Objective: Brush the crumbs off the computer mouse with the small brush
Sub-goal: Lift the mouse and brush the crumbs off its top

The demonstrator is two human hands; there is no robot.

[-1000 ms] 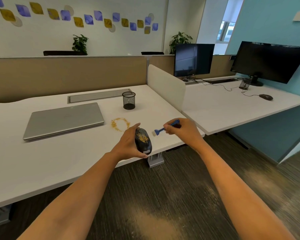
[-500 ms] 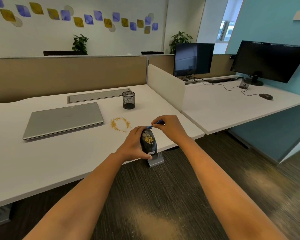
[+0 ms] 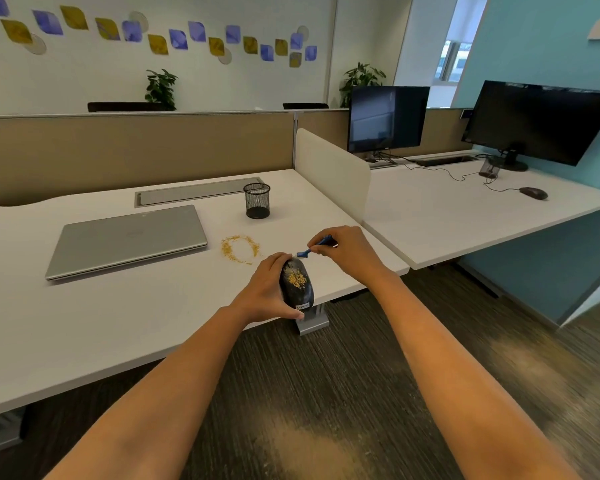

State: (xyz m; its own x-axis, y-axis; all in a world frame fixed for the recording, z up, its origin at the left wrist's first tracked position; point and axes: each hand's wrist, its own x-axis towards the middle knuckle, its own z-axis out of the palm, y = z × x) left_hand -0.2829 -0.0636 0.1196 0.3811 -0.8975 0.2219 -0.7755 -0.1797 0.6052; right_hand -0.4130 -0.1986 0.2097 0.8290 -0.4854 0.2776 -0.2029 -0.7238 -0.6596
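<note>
My left hand point(image 3: 265, 289) grips a black computer mouse point(image 3: 297, 284) from its left side, holding it over the front edge of the white desk point(image 3: 118, 313). Yellow crumbs lie on the mouse's top. My right hand point(image 3: 343, 252) pinches a small blue brush point(image 3: 314, 247), whose bristle end sits at the far tip of the mouse. A ring of yellow crumbs point(image 3: 240, 249) lies on the desk just beyond my left hand.
A closed grey laptop point(image 3: 127, 239) lies to the left, a black mesh pen cup point(image 3: 257, 200) behind the crumbs. A white divider panel point(image 3: 333, 169) separates a second desk with two monitors point(image 3: 541, 121), and another mouse point(image 3: 533, 193). Dark carpet lies below.
My right hand swung the brush from the right of the mouse in to its far tip. My left hand turned the mouse more upright and shifted it slightly right.
</note>
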